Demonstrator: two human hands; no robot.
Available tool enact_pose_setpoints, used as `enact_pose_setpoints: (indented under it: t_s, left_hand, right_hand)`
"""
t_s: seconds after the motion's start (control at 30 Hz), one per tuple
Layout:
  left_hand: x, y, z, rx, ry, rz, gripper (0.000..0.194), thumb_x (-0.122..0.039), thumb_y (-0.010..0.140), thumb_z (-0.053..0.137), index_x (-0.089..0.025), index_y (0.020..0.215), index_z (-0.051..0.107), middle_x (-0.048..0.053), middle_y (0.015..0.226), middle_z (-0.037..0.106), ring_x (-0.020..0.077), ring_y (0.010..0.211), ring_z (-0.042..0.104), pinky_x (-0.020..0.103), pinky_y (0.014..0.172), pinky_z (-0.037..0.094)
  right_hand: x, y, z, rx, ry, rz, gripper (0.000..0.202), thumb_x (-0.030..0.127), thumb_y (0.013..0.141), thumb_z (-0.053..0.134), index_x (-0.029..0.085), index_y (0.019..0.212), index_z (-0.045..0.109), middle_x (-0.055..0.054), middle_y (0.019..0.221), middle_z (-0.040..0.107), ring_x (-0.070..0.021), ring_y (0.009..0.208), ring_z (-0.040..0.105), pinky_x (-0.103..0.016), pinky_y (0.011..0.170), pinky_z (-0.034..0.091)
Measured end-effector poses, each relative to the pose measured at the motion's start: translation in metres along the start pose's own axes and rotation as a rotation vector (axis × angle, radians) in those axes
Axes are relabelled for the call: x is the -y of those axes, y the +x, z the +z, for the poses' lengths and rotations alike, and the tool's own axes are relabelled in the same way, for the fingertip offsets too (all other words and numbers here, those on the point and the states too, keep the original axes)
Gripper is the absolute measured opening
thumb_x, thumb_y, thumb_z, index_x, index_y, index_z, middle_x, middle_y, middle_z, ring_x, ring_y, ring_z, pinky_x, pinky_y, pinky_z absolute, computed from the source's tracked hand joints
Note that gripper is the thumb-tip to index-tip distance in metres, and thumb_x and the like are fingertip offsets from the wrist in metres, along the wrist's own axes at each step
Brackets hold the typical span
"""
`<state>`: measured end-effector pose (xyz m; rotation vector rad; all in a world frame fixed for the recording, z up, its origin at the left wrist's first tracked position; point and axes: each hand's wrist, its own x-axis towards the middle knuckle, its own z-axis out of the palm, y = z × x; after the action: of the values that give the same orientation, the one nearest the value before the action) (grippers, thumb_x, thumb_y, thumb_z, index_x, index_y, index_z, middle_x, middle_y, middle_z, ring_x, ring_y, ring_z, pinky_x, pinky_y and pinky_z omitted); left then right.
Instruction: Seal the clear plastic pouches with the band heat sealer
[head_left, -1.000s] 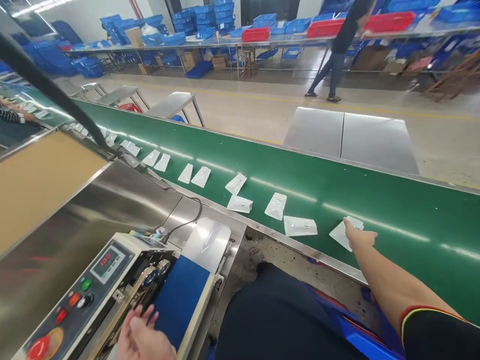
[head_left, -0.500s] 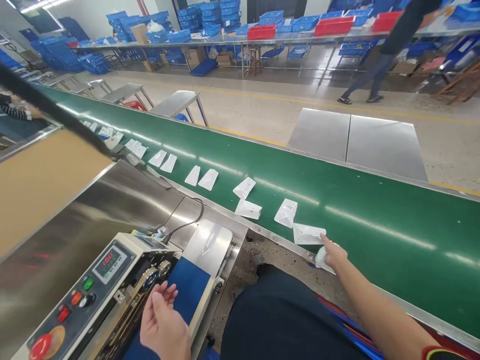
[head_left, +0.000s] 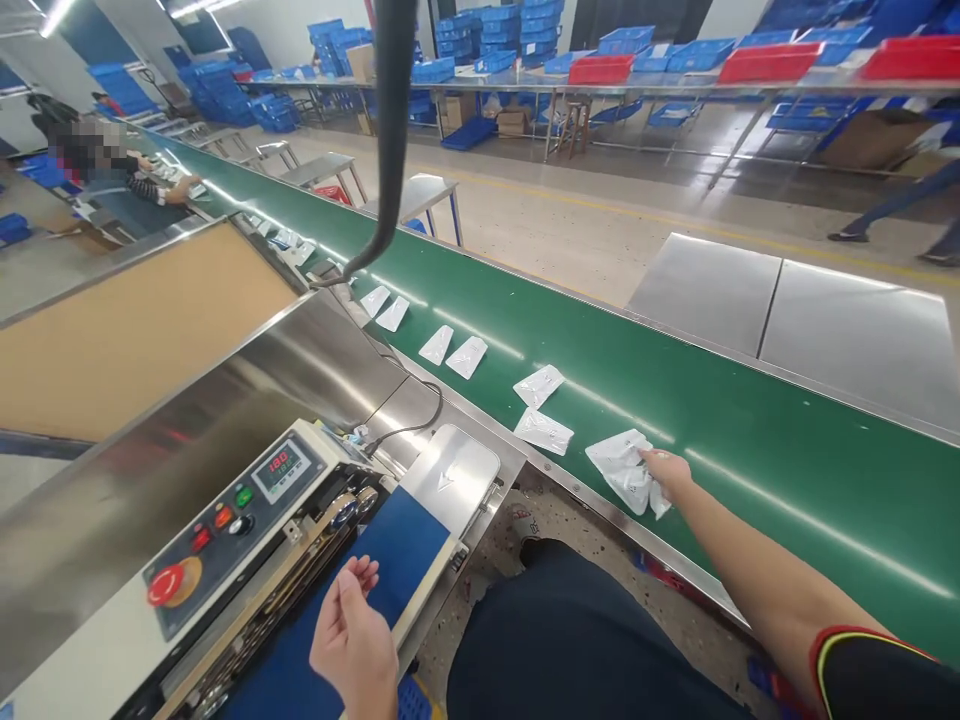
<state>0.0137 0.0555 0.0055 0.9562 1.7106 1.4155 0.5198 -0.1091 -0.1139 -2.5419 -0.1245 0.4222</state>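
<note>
My right hand (head_left: 667, 474) is closed on white pouches (head_left: 624, 465) at the near edge of the green conveyor belt (head_left: 720, 400). The pouches overlap in a bunch, and how many are gripped is unclear. Two more white pouches (head_left: 544, 430) lie just left of them, with others in pairs farther up the belt. My left hand (head_left: 354, 625), palm up with its fingers curled and apart, holds nothing. It hovers over the blue band (head_left: 409, 540) of the sealing machine (head_left: 259, 520), whose display is lit red.
A black cable or arm (head_left: 390, 130) hangs across the upper middle. Steel tables (head_left: 712, 290) adjoin the belt's far side. At the upper left a person (head_left: 112, 165) reaches onto the belt. Another person's legs (head_left: 900, 215) show at the right. Blue and red bins line the back table.
My right hand now grips pouches that lay apart, drawn together in a bunch. The view has shifted left, so the belt and machine appear farther right. My left hand stays empty by the machine.
</note>
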Motion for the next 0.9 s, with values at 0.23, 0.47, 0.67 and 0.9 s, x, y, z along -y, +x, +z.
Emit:
enact_pose_setpoints:
  t_s: [0.23, 0.47, 0.67, 0.9]
  left_hand:
    - [-0.003, -0.021, 0.01, 0.169, 0.087, 0.064, 0.044, -0.056, 0.088, 0.076, -0.015, 0.102, 0.083, 0.013, 0.095, 0.082, 0.0262, 0.08, 0.077, 0.038, 0.075, 0.065]
    - [-0.023, -0.044, 0.069, 0.511, -0.081, 0.103, 0.051, -0.037, 0.076, 0.093, -0.021, 0.123, 0.082, 0.016, 0.135, 0.074, 0.0347, 0.131, 0.065, 0.038, 0.114, 0.05]
    - [-0.021, -0.046, 0.061, 0.498, -0.072, 0.062, 0.034, -0.051, 0.092, 0.074, -0.019, 0.086, 0.083, 0.007, 0.077, 0.073, 0.0238, 0.077, 0.066, 0.028, 0.08, 0.053]
    - [0.019, -0.018, 0.066, 0.256, -0.212, -0.312, 0.043, -0.051, 0.076, 0.083, -0.017, 0.058, 0.065, -0.003, 0.055, 0.05, 0.0129, 0.057, 0.045, 0.024, 0.056, 0.036]
  right_hand:
    - [0.094, -0.059, -0.024, 0.129, -0.099, -0.541, 0.044, 0.054, 0.093, 0.057, 0.023, 0.111, 0.083, -0.012, 0.096, 0.081, -0.0271, 0.078, 0.068, -0.037, 0.08, 0.052]
    - [0.207, -0.197, -0.023, 0.563, 0.04, -1.056, 0.039, 0.058, 0.095, 0.058, 0.029, 0.099, 0.083, -0.009, 0.097, 0.081, -0.0279, 0.09, 0.07, -0.035, 0.089, 0.051]
    - [0.226, -0.259, 0.023, 0.815, 0.207, -0.982, 0.031, 0.054, 0.088, 0.072, 0.026, 0.089, 0.082, -0.004, 0.079, 0.076, -0.0222, 0.067, 0.062, -0.031, 0.068, 0.048]
    - [0.24, -0.242, 0.079, 1.022, 0.093, -0.645, 0.031, 0.048, 0.077, 0.075, 0.021, 0.065, 0.066, 0.005, 0.049, 0.049, -0.0109, 0.046, 0.036, -0.025, 0.049, 0.026]
